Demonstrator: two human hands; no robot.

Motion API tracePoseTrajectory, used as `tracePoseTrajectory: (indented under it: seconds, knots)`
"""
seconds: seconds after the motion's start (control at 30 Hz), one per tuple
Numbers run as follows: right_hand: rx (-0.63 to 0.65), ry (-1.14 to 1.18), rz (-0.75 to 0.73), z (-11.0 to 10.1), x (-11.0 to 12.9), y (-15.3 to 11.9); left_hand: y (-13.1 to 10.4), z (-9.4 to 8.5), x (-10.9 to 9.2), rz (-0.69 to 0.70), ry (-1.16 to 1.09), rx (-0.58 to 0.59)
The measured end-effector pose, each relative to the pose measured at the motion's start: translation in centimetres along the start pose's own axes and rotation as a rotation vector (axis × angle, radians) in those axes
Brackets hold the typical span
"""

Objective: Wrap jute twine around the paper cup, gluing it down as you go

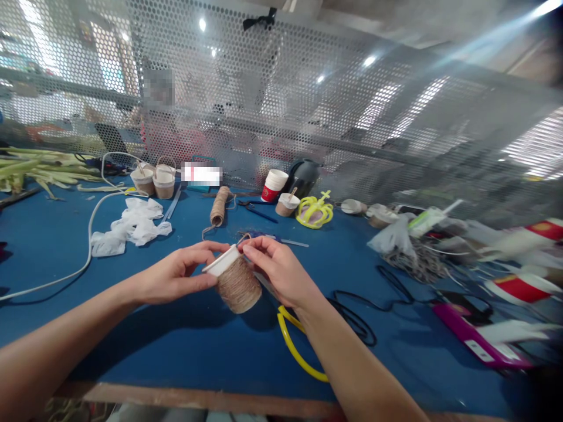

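Note:
A white paper cup (240, 284) wrapped in brown twine is tilted above the blue table, its bare white rim facing up and to the left. My left hand (178, 272) grips the cup's rim from the left, thumb below and fingers above. On the other side, my right hand (279, 266) pinches at the rim, where a short piece of twine sticks up. Just behind the hands, a spool of twine (219, 206) lies on the table, with a strand trailing toward the cup.
White crumpled bags (132, 225) and a white cable lie left. Behind are twine-wrapped cups (164, 183), a red and white cup (273, 185), pliers (259, 211) and a yellow crown (315, 211). Yellow tubing (292, 349), black cable and a purple device (477, 340) are at right.

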State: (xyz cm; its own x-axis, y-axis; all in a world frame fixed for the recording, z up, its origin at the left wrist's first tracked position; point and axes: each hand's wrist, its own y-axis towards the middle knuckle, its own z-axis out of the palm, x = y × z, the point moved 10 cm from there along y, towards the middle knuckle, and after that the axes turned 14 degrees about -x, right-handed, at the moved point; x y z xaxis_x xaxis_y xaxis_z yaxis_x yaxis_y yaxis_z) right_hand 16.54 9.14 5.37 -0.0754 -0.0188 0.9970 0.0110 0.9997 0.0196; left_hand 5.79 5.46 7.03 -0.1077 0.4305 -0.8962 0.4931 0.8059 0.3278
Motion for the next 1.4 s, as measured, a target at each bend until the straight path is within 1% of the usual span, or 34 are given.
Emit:
tracePoseTrajectory:
  seconds: [0.23, 0.5, 0.63, 0.73, 0.8, 0.87, 0.9, 1.0, 1.1, 1.2, 1.4]
  knots:
    - [0.048, -0.094, -0.008, 0.7, -0.1, -0.6, -0.1, 0.0, 0.0, 0.006, -0.020, 0.005]
    - [0.004, -0.137, -0.040, 0.6, -0.7, -0.6, 0.1, 0.0, 0.5, 0.005, -0.021, 0.009]
    - [-0.004, -0.150, -0.054, 0.6, -0.8, -0.4, 0.1, 0.3, 0.5, 0.008, -0.031, 0.047]
    - [-0.030, -0.244, -0.153, 0.5, 0.0, -0.5, 0.1, 0.3, 0.6, 0.018, -0.024, 0.035]
    - [-0.042, -0.335, -0.255, 0.6, 0.7, -0.7, 0.2, 0.1, 0.9, -0.001, -0.004, -0.018]
    - [-0.046, -0.399, -0.343, 1.0, 1.0, -1.2, 0.2, 0.1, 1.7, -0.060, 0.022, -0.081]
    - [-0.046, -0.418, -0.379, 1.2, 1.1, -1.4, 0.1, 0.2, 2.2, -0.111, 0.031, -0.100]
    - [-0.056, -0.479, -0.489, 1.8, 1.4, -2.2, -0.3, 1.2, 3.6, -0.254, -0.021, -0.100]
    - [-0.056, -0.529, -0.546, 2.2, 1.7, -2.6, -0.5, 1.5, 4.1, -0.303, -0.044, -0.119]
    - [-0.029, -0.485, -0.545, 2.2, 2.1, -2.7, -0.5, 1.3, 4.1, -0.297, -0.008, -0.125]
    - [0.020, -0.350, -0.351, 1.7, 1.3, -2.1, -0.4, 1.3, 3.7, -0.264, -0.015, -0.094]
